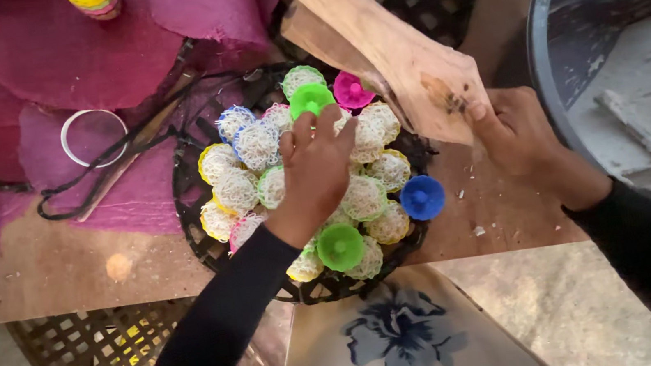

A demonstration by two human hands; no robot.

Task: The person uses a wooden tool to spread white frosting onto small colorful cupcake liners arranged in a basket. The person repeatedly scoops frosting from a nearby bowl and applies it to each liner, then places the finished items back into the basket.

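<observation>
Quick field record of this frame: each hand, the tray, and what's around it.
left hand: palm down on the white noodle nests in the tray, fingers at a green mould cup
right hand: gripping a wooden board, tilted over the tray's edge
tray: dark woven, round, filled with nests in coloured cups
blue cup: at the tray's right rim
surroundings: purple sheets, grey basin

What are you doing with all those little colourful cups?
A person in black sleeves is working over a round black woven tray full of small coloured cups, most of them filled with white stringy noodle nests. The left hand rests on the cups, fingertips by a green cup. The right hand holds a flat wooden board tilted above the tray's edge. A blue cup sits at the rim, and a big grey basin stands to the right.
</observation>
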